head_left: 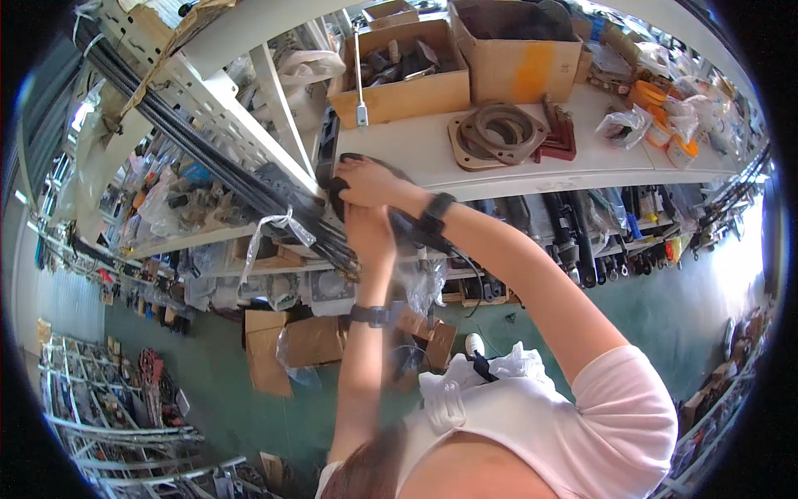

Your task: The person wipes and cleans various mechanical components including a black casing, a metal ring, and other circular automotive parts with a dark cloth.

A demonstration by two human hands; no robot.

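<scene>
At the white shelf's (407, 150) front left corner sits a black part (336, 193). The right hand (366, 181) bends over it, the left hand (367, 223) just below; I cannot tell whether either grips it. Flanges (475, 158) lie rightward, before a carton (499, 75).

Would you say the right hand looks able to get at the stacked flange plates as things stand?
Probably yes: bare white shelf lies between the right hand and the stacked flange plates, though the hand would likely first leave the dark object beneath.
</scene>
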